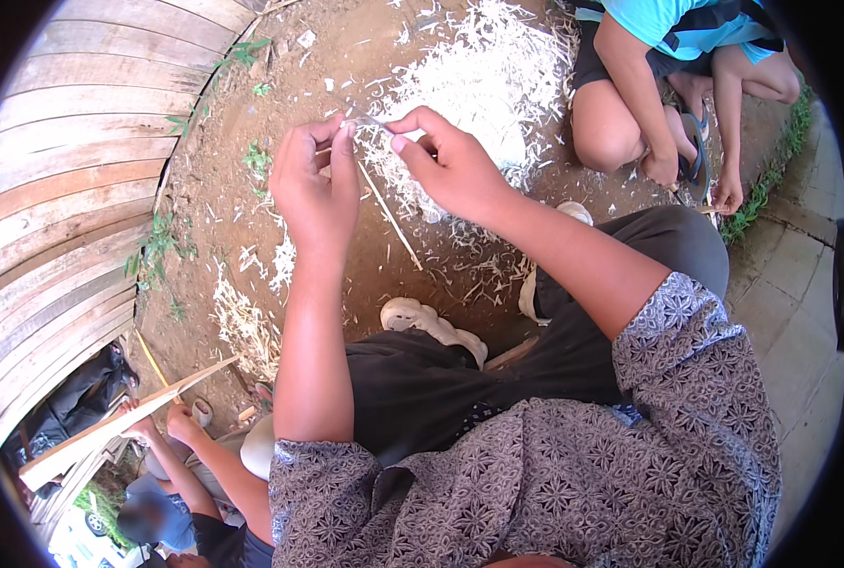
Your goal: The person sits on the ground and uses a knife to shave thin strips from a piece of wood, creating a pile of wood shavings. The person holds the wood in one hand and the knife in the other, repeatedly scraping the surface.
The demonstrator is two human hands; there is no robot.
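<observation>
Both my hands are raised in front of me over the ground, close together. My right hand [450, 166] pinches a thin, dark grey, blade-like piece [369, 118] between thumb and fingers. It slants up and left toward my left hand [316, 180], whose thumb and fingertips are pressed together near its other end. Whatever lies in that left pinch is too small to make out. A slim pale stick [391, 216] runs down and right from beside my left thumb; whether it is held or lies on the ground, I cannot tell.
A heap of white shavings [479, 85] covers the soil beyond my hands. Slatted wooden planks [72, 180] line the left. At upper right a person in a blue shirt [644, 19] crouches, working with both hands. Lower left, another person's hands hold a long wooden strip [124, 418].
</observation>
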